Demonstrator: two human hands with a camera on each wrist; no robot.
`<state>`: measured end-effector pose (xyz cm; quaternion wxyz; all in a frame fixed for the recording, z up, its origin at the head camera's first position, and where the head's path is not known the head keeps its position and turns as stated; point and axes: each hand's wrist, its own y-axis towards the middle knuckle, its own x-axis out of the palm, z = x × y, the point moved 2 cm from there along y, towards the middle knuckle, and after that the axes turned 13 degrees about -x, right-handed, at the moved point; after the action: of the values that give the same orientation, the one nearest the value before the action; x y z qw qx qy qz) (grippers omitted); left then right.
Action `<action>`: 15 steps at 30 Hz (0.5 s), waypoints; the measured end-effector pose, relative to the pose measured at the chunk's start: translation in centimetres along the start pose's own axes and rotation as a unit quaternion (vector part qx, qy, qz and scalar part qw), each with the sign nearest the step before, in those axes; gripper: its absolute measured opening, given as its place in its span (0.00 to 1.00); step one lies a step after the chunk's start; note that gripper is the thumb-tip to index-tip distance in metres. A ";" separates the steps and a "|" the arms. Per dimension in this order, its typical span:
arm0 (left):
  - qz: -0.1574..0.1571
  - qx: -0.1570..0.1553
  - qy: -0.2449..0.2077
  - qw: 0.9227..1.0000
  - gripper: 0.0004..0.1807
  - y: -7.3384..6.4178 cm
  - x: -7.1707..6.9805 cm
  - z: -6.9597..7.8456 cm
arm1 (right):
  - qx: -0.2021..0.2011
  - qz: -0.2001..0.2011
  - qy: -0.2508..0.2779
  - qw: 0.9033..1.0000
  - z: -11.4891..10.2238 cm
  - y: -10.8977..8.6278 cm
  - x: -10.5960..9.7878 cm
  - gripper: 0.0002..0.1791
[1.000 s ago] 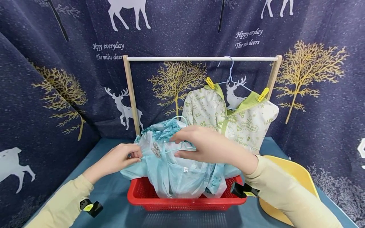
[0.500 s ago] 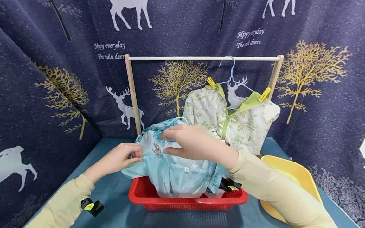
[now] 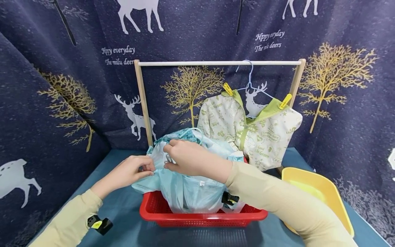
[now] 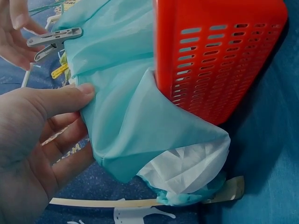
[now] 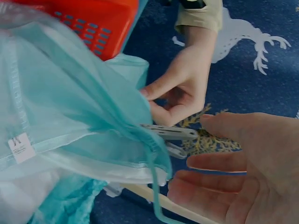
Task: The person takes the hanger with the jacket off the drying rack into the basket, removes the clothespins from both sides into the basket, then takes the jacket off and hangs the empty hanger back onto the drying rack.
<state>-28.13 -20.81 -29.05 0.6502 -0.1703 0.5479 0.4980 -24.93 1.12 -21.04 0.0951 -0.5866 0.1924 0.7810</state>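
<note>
A light blue garment (image 3: 191, 192) with a sheer layer and a white tag lies heaped over the red basket (image 3: 203, 219). Its left edge is pinched between thumb and fingers of my left hand (image 3: 132, 169); the left wrist view shows the thumb on top of the cloth (image 4: 117, 116). A grey clothespin (image 5: 175, 133) is clipped to the garment's edge, its handles sticking out. Close to those handles, my right hand (image 5: 247, 163) has its fingers spread, with a gap between them and the clothespin. A pale hanger (image 3: 197, 130) shows at the garment's top.
Behind stands a rack with a white rail (image 3: 191, 63) and wooden posts. A printed white-and-green jacket (image 3: 256, 137) hangs from a blue hanger (image 3: 250, 77), with yellow clothespins (image 3: 227, 89) at its shoulders. A yellow tray (image 3: 321, 185) stands at the right.
My right hand has moved left and slightly down across the garment, to the grey clothespin beside the left hand. My left hand keeps its pinch in the same place.
</note>
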 end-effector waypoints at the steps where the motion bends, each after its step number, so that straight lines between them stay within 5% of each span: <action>1: 0.001 0.000 0.000 1.000 0.11 0.0 0.0 0.0 | 0.003 -0.003 -0.005 1.000 0.0 0.1 0.2 0.16; 15: 0.006 -0.011 0.004 1.000 0.11 0.0 0.1 -0.1 | 0.003 0.026 -0.049 0.998 0.2 0.6 1.5 0.14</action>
<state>-28.20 -20.81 -29.15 0.6430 -0.1761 0.5464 0.5069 -25.76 0.54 -22.28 0.0859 -0.5418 0.2049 0.8106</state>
